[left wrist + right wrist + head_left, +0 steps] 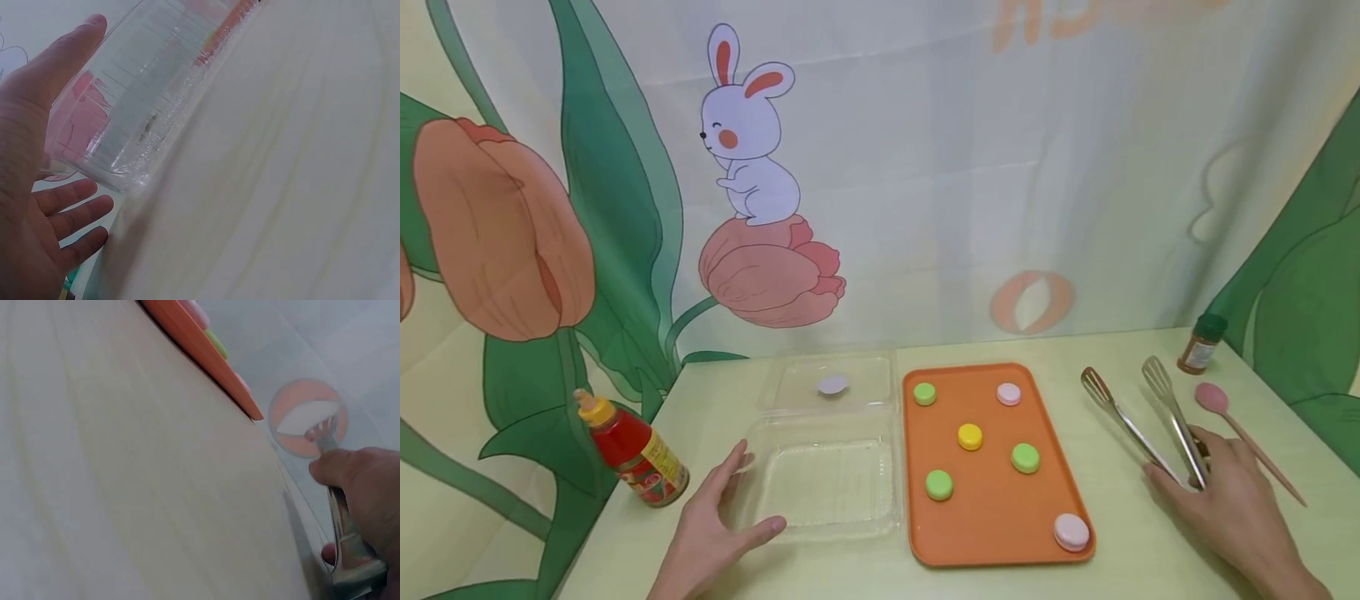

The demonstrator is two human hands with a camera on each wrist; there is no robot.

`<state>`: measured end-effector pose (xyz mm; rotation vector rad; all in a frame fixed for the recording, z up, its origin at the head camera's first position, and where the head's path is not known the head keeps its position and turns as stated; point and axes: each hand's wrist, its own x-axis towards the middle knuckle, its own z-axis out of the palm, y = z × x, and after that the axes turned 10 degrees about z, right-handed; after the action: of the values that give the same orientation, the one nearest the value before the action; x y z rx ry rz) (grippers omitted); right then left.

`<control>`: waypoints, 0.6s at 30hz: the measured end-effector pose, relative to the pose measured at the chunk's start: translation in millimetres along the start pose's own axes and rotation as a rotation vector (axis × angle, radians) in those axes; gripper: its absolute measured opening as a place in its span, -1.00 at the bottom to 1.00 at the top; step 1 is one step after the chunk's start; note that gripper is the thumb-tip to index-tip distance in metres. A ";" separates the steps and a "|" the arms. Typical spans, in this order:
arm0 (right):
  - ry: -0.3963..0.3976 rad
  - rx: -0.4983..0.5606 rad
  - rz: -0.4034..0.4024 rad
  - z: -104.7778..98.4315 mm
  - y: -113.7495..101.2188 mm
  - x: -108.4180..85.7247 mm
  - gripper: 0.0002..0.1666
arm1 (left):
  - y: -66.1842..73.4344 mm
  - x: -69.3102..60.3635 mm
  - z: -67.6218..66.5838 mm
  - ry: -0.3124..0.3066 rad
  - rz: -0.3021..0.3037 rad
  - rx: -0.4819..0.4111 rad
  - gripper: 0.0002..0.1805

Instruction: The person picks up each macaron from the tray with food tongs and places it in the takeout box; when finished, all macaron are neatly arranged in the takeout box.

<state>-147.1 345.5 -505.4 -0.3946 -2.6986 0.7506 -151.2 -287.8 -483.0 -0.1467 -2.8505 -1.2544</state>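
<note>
My right hand [1228, 500] grips metal tongs [1185, 429] near their closed end, with thumb and fingers on either side. The tongs' two slotted heads stand apart and point away from me. In the right wrist view, the tongs [340, 531] show beneath the hand [372, 497]. My left hand [711, 517], thumb and fingers spread, is at the left side of a clear plastic container [850, 530], its lid [790, 387] folded back. In the left wrist view, the container [134, 94] lies beside the spread hand [37, 156]; contact is hard to tell.
An orange tray [992, 542] right of the container carries several macarons: green [1026, 457], pink [1071, 532] and yellow [970, 437]. A red sauce bottle [632, 454] stands at left. At right are a spice jar [1201, 343] and a pink spoon [1247, 433]. A printed curtain [910, 183] hangs behind.
</note>
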 end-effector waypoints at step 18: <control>-0.244 0.077 -0.086 -6.4 -15.7 -10.8 -0.07 | -0.4 -0.5 0.5 -0.003 -0.014 -0.021 0.39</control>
<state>-137.7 331.8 -494.2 -0.1773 -2.8782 0.9277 -150.8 -287.7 -483.7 -0.1299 -2.8469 -1.2880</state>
